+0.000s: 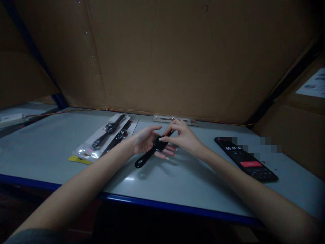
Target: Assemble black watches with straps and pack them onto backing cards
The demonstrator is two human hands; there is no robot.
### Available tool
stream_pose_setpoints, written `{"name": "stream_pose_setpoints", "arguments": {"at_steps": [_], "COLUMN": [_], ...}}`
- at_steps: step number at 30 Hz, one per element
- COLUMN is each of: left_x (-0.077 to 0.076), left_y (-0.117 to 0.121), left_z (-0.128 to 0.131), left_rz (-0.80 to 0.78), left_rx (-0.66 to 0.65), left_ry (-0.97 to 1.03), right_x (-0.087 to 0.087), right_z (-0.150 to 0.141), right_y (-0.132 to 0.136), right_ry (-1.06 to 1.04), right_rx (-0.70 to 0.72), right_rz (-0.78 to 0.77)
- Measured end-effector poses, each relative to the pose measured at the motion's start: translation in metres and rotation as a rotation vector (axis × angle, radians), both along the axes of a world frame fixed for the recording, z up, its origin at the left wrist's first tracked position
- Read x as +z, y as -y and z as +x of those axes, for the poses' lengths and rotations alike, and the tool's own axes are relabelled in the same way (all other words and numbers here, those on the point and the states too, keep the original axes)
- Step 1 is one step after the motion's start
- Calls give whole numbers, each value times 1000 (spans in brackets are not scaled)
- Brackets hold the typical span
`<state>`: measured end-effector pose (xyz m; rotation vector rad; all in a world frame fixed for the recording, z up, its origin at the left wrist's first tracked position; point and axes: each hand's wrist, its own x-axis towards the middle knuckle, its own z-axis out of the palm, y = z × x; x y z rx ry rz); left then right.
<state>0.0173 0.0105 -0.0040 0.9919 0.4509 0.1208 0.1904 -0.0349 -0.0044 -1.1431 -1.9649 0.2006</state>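
Observation:
A black tool (146,158) with a long rounded handle and a blocky middle slants above the table, its handle end toward me. My right hand (181,134) is closed in a pinch on the tool's upper part, thumb pressed near the block. Under it, my left hand (146,140) lies palm up with fingers stretched out and thumb apart; the tool crosses in front of those fingers. The exact kind of tool cannot be made out. Left of my hands are clear-wrapped packages (87,144) holding similar black-handled tools, with a yellow edge on the lowest card.
A flat package (194,123) lies at the back against the cardboard wall (162,61). On the right is a phone (246,159) with a running timer. Thin orange wires (83,110) run along the rear edge. A blue rail (157,202) borders the table's front.

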Motion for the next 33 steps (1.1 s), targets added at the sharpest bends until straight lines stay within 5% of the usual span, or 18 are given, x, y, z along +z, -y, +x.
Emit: {"name": "stream_pose_setpoints", "arguments": {"at_steps": [10, 14, 21, 33], "left_x": [1, 5, 14, 16], "left_y": [0, -6, -21, -17], "left_z": [0, -5, -22, -30], "left_rz": [-11, -7, 180, 252], "left_rx": [29, 139, 348, 123], "left_ry": [-47, -74, -68, -28], "right_x": [1, 8, -11, -20], "right_z": [6, 26, 27, 6], "right_y": [-3, -14, -14, -7], "right_ry": [-37, -167, 172, 150], "right_rx": [-13, -17, 183, 149], "right_rz": [-9, -154, -408, -417]}}
